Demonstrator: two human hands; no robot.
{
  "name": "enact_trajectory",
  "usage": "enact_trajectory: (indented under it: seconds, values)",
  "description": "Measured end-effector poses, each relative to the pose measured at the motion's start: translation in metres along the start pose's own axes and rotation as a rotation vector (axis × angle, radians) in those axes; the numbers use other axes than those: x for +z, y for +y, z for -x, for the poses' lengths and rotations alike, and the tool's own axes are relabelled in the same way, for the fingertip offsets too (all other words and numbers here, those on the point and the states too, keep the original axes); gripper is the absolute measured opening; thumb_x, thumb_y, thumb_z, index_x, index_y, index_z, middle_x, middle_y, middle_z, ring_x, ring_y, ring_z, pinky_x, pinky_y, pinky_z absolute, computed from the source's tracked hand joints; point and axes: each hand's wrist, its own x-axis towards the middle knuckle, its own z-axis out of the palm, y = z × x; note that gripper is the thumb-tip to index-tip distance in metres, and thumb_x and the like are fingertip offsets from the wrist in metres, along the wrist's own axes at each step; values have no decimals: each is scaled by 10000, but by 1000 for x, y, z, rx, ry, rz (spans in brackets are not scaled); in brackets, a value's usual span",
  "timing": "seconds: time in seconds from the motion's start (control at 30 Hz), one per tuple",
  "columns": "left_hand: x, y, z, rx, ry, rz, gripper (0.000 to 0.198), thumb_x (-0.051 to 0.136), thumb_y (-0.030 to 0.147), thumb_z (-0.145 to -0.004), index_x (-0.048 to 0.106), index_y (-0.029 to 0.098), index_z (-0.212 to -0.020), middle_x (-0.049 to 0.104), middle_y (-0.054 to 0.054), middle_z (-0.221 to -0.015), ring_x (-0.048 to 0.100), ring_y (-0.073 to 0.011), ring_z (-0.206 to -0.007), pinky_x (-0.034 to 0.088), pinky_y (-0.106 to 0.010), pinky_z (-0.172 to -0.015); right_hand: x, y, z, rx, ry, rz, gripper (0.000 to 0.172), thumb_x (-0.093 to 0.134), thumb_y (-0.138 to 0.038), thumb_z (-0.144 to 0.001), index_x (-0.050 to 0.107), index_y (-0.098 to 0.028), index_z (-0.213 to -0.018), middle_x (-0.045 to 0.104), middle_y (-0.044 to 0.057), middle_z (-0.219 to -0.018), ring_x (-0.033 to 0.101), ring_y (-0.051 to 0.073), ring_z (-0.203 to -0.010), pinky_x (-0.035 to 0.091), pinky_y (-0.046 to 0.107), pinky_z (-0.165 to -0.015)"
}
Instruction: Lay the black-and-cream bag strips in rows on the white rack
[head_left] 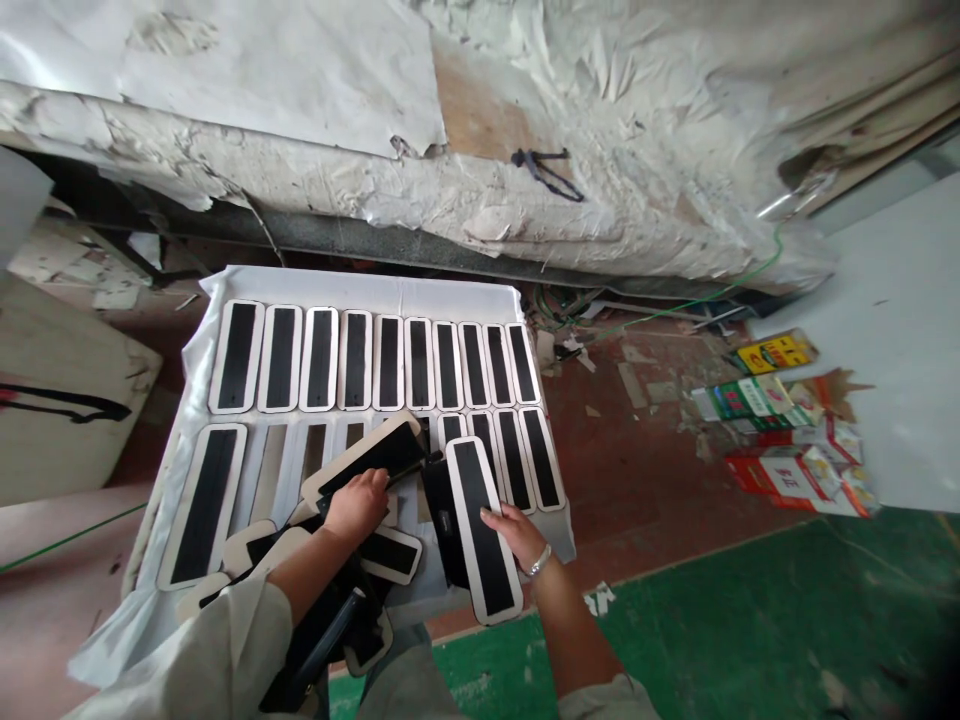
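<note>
My right hand [520,538] grips the edge of a long black panel with a rounded white border [480,530], which is held tilted over the table's front right. My left hand [358,507] is closed at the lower edge of a black panel with a beige border [375,455], slanting above the table. A thin dark rod-like part [416,466] shows beyond its fingers; what it belongs to is unclear. Between the hands hangs a black piece with a small label [448,525], partly covered. Several similar bordered panels [391,553] lie heaped beneath my left forearm.
On the white-covered table [360,288], bordered panels [321,358] lie in two rows. A rough, paper-covered bench [300,150] runs behind it, with a dark strap [549,172] on top. Cartons [787,470] stand at right; a green cable [675,305] crosses the littered floor.
</note>
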Motion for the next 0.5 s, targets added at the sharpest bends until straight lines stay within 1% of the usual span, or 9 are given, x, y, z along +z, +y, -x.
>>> enact_trajectory:
  seconds: [0.1, 0.17, 0.23, 0.3, 0.37, 0.4, 0.5]
  values:
    - [-27, -22, 7, -205, 145, 270, 291, 396, 284, -865, 568, 139, -1050, 623, -101, -946, 599, -245, -860, 434, -326, -740, -1, -5, -16, -18, 1, -11, 316, 713, -477, -672, 666, -176, -755, 677, -13, -711, 620, 177, -750, 452, 302, -749]
    - [-41, -37, 12, -297, 234, 435, 340, 438, 365, -839, 570, 159, -1077, 632, -69, -891, 604, -222, -829, 432, -297, -724, -6, -7, -20, -15, 13, -17, 309, 721, -477, -665, 653, -181, -724, 671, -19, -707, 617, 172, -758, 449, 292, -755]
    - [-49, -48, 16, -350, 312, 547, 406, 476, 419, -805, 573, 170, -1111, 634, -48, -859, 604, -203, -826, 432, -277, -726, -11, -5, -21, 5, 22, -21, 316, 722, -487, -662, 657, -186, -734, 674, -17, -713, 622, 172, -743, 453, 292, -741]
    - [-50, -55, 18, -382, 335, 610, 441, 497, 443, -782, 584, 174, -1120, 637, -40, -847, 607, -194, -821, 437, -270, -728, -15, 1, -20, 38, 22, -23, 335, 715, -499, -664, 670, -192, -790, 693, -4, -756, 637, 180, -742, 465, 305, -734]
    - [-48, -56, 19, -361, 332, 638, 456, 498, 454, -781, 586, 172, -1128, 643, -42, -850, 611, -193, -809, 448, -270, -724, -17, 9, -23, 76, 11, -21, 379, 705, -512, -667, 679, -190, -865, 711, 21, -802, 655, 197, -752, 481, 328, -737]
    - [-48, -55, 19, -320, 329, 642, 455, 491, 456, -789, 585, 169, -1129, 646, -46, -860, 613, -192, -802, 456, -272, -725, -17, 14, -27, 91, 6, -17, 403, 708, -516, -657, 681, -184, -884, 716, 32, -808, 662, 205, -755, 486, 339, -741]
    - [-51, -46, 25, -100, 348, 607, 406, 470, 426, -827, 576, 157, -1112, 647, -59, -929, 618, -184, -828, 474, -270, -764, -14, 21, -43, 103, 3, 17, 474, 725, -530, -613, 683, -164, -911, 723, 50, -818, 669, 225, -806, 483, 355, -787]
